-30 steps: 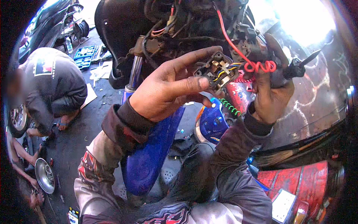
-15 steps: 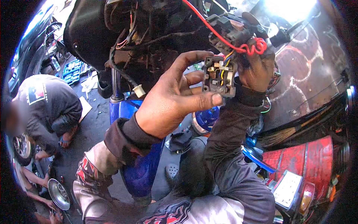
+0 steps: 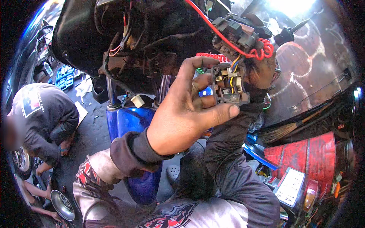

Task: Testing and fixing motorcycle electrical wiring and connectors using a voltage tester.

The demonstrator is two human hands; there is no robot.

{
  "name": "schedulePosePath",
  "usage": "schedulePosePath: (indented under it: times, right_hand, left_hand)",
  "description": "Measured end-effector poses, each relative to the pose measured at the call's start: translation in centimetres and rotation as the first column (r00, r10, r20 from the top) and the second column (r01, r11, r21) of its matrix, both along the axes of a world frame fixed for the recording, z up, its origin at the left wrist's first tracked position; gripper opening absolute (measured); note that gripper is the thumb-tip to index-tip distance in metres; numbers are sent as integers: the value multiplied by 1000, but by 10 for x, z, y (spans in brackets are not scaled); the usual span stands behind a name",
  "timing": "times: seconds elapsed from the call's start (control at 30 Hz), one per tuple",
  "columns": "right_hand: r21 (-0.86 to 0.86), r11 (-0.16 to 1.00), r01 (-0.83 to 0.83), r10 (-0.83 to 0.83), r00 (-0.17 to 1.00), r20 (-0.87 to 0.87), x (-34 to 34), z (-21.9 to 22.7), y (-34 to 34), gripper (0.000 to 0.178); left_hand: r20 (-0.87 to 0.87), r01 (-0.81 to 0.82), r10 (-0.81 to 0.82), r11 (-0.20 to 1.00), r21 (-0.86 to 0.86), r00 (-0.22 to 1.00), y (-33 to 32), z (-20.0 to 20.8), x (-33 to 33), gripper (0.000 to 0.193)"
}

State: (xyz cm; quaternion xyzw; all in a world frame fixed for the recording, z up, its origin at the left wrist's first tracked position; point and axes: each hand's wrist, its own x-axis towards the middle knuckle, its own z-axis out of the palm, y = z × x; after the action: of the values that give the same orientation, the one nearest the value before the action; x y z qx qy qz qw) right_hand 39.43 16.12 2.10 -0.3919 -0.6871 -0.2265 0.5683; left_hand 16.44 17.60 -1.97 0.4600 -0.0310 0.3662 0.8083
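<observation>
My left hand (image 3: 186,114) grips an opened handlebar switch housing (image 3: 230,85) by its edges, thumb below and fingers above and behind. Metal contacts and yellow and blue wires show inside it. Just right of the housing, my right hand (image 3: 260,74) is curled in shadow; its fingertips and whatever they hold are hidden. A red coiled wire (image 3: 264,49) hangs over that hand. Above sits a dark, dirty handlebar control block (image 3: 234,34). Another red coil (image 3: 213,57) and a bit of green one appear behind my left fingers.
A blue motorcycle fender (image 3: 131,121) and fork stand below the black front panel (image 3: 80,38). A white connector (image 3: 137,101) dangles there. At left a person (image 3: 45,114) crouches by a wheel, near a blue tool case (image 3: 65,76). A red drum (image 3: 304,159) stands at right.
My left hand and the switch housing have shifted slightly right and down in view, and the housing is tilted a little differently. The red coil behind my left fingers is now more visible.
</observation>
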Motion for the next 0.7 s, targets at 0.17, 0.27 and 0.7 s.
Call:
schedulePosePath:
  times: [0.17,0.27,0.7]
  right_hand:
    - [235,906,353,-424,750,508,2,4,-5,36]
    - [127,948,292,-317,833,454,1,1,-3,34]
    - [-86,908,-410,320,811,-490,-23,-10,-3,29]
  left_hand:
    - [146,287,-270,952,-109,952,7,-4,0,76]
    - [237,396,-355,905,-157,904,10,-9,-1,58]
    - [213,442,-401,874,-203,891,21,-14,2,70]
